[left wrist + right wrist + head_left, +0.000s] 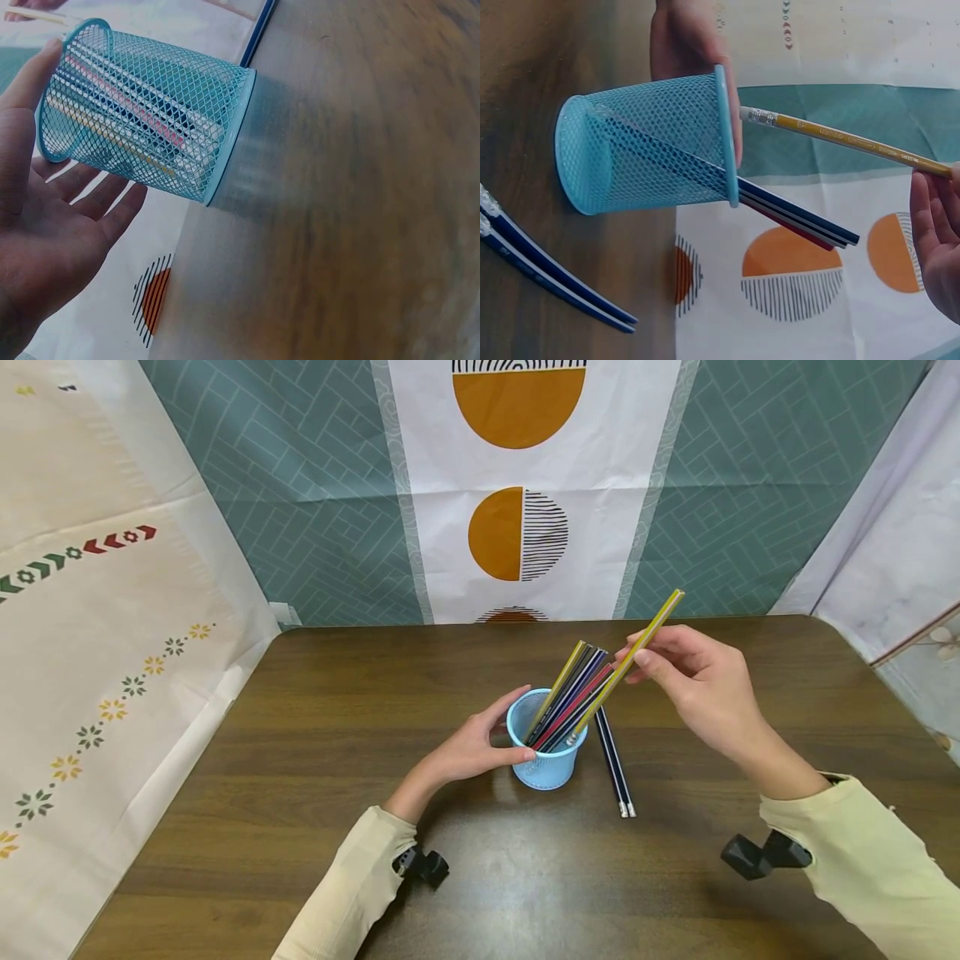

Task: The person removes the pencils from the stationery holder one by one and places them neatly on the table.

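Observation:
A light blue mesh pencil cup (546, 772) stands upright on the table, holding several pencils (576, 687) in yellow, dark, blue and red. My left hand (474, 747) holds the cup near its rim, thumb at the front and fingers round the far left side. My right hand (701, 685) pinches a yellow pencil (847, 139) near its upper end. That pencil slants down to the left, eraser end lowest. In the right wrist view its eraser sits just outside the cup's rim. Two dark blue pencils (617, 768) lie side by side on the table, right of the cup.
The brown wooden table (322, 860) reaches back to a patterned teal and white cloth (337, 485). A pale cloth with printed flowers (112, 710) hangs at the left, and another light one (885, 577) at the right.

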`<action>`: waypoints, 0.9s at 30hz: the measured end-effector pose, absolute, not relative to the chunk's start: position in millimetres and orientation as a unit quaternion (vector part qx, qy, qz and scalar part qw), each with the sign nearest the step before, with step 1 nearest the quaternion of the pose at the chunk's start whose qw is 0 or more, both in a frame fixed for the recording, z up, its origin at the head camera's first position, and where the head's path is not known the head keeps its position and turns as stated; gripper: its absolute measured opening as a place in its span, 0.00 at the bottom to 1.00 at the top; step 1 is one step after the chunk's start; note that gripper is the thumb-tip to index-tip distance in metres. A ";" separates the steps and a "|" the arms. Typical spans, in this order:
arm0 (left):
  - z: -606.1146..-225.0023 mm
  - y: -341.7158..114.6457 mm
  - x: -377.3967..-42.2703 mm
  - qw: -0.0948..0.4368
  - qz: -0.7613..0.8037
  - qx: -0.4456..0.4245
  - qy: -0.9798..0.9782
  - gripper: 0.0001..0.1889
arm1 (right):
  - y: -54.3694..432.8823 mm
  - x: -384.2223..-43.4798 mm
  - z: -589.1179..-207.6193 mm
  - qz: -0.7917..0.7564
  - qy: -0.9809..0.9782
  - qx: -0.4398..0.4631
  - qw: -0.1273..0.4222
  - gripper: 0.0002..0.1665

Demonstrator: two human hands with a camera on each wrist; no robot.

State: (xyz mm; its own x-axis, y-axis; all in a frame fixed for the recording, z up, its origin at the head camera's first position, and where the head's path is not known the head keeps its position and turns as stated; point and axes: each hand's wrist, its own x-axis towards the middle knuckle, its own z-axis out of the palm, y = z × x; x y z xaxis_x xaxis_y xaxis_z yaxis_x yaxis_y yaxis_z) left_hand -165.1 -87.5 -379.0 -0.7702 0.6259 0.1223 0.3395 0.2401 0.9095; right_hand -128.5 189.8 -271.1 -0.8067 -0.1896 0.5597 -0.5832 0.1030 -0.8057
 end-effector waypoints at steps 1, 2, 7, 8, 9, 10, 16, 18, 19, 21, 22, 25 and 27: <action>-379.0 -87.5 -165.2 0.135 0.533 0.312 0.775 0.45 | 190.4 -128.4 -270.1 0.617 -0.723 0.267 0.160 0.08; -379.1 -87.5 -165.3 0.135 0.534 0.312 0.774 0.45 | 191.2 -128.4 -269.5 0.618 -0.722 0.269 0.160 0.08; -379.2 -87.5 -165.3 0.133 0.535 0.314 0.773 0.46 | 193.7 -128.9 -269.0 0.622 -0.719 0.276 0.144 0.10; -379.2 -87.6 -165.3 0.133 0.535 0.314 0.773 0.46 | 194.1 -129.0 -269.6 0.620 -0.720 0.278 0.141 0.11; -379.3 -87.6 -165.2 0.133 0.535 0.315 0.773 0.46 | 194.2 -129.1 -270.0 0.621 -0.719 0.277 0.139 0.11; -379.4 -87.7 -165.0 0.134 0.536 0.314 0.772 0.46 | 194.3 -129.2 -270.5 0.622 -0.720 0.276 0.139 0.12; -379.2 -87.7 -164.5 0.133 0.536 0.315 0.772 0.46 | 194.0 -129.6 -273.1 0.632 -0.718 0.260 0.133 0.14; -379.2 -87.3 -164.8 0.133 0.536 0.315 0.772 0.45 | 194.6 -129.9 -274.3 0.641 -0.713 0.256 0.126 0.14; -379.0 -87.2 -164.9 0.132 0.536 0.314 0.772 0.45 | 195.2 -130.1 -274.9 0.646 -0.709 0.255 0.122 0.14; -378.8 -87.1 -164.9 0.132 0.536 0.314 0.773 0.45 | 196.7 -130.7 -276.3 0.657 -0.700 0.254 0.114 0.14; -378.8 -87.1 -165.0 0.133 0.535 0.313 0.773 0.45 | 197.5 -130.9 -277.2 0.662 -0.697 0.255 0.109 0.15; -378.5 -86.9 -164.6 0.134 0.535 0.310 0.774 0.45 | 200.1 -131.4 -280.0 0.669 -0.692 0.254 0.095 0.18; -378.1 -87.1 -164.0 0.137 0.535 0.308 0.774 0.45 | 201.5 -131.4 -281.8 0.673 -0.690 0.254 0.085 0.20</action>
